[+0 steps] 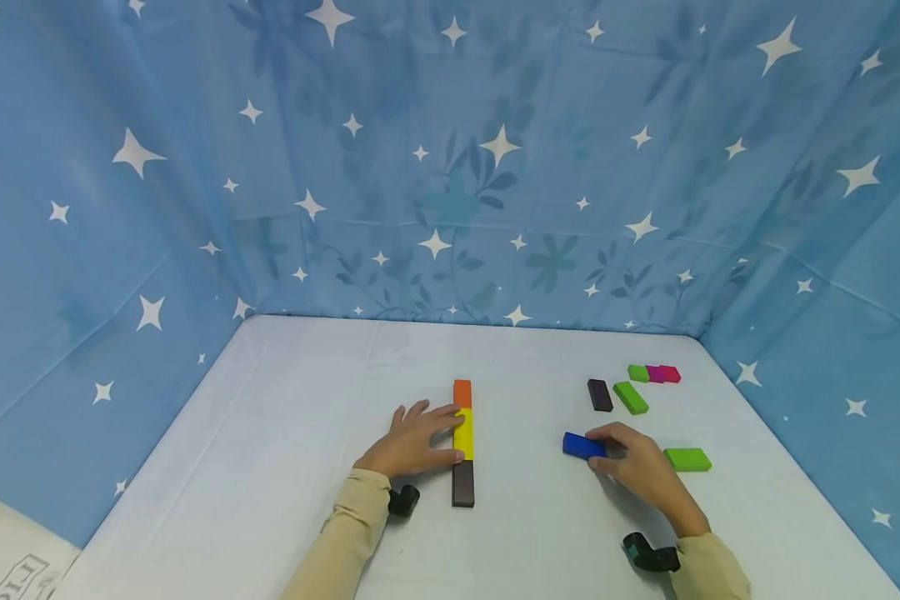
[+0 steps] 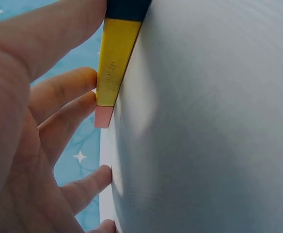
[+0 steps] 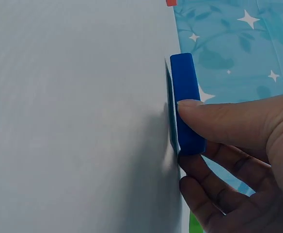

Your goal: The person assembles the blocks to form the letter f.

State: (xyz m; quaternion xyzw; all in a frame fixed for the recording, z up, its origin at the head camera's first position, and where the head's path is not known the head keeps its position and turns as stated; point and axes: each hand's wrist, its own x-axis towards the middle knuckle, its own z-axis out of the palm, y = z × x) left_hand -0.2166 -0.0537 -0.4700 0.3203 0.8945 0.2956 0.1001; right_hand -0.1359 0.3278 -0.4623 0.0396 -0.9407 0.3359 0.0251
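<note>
The left hand is spread with fingers extended; thumb and fingertips touch the yellow block without wrapping round it. This block lies on the white table, end to end between the orange block at the far end and the black block at the near end. To the right, well apart from this row, is the blue block. The right hand pinches its right end between thumb and fingers. Just right of this hand lies a green block.
</note>
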